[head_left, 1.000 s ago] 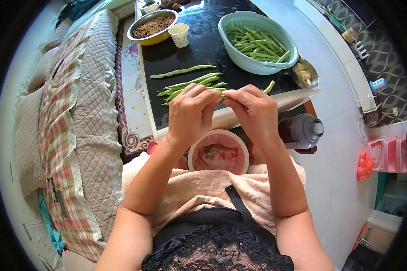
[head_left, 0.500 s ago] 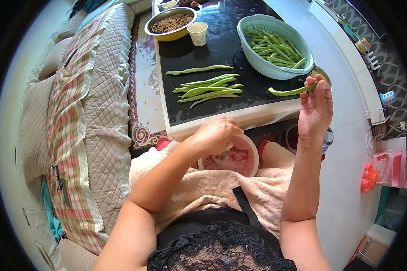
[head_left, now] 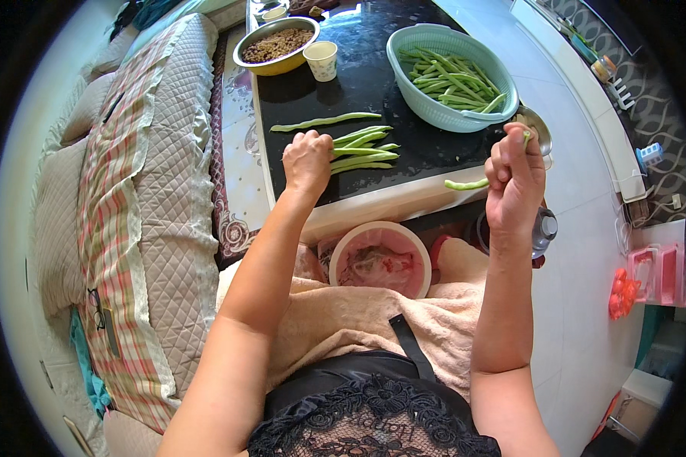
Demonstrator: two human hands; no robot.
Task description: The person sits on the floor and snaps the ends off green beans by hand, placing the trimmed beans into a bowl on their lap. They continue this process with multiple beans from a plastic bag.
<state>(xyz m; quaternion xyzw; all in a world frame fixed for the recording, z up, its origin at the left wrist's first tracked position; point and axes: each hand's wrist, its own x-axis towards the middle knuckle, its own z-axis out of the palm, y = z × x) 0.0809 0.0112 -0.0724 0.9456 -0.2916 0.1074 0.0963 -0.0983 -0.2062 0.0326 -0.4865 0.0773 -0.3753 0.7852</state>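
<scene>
Green beans [head_left: 364,151] lie bunched by the near left corner of the desk [head_left: 431,148] in the head view; the left hand [head_left: 308,160] curls over their left ends, though whether its fingers grasp any I cannot tell. By the near right corner, the right hand [head_left: 515,181] has its fingers clenched round one bean [head_left: 465,184]; a pale blue basket [head_left: 443,114] of beans stands at the right edge.

Two hands [head_left: 308,161] [head_left: 515,183], one colander [head_left: 443,114], one bucket [head_left: 383,234]
</scene>
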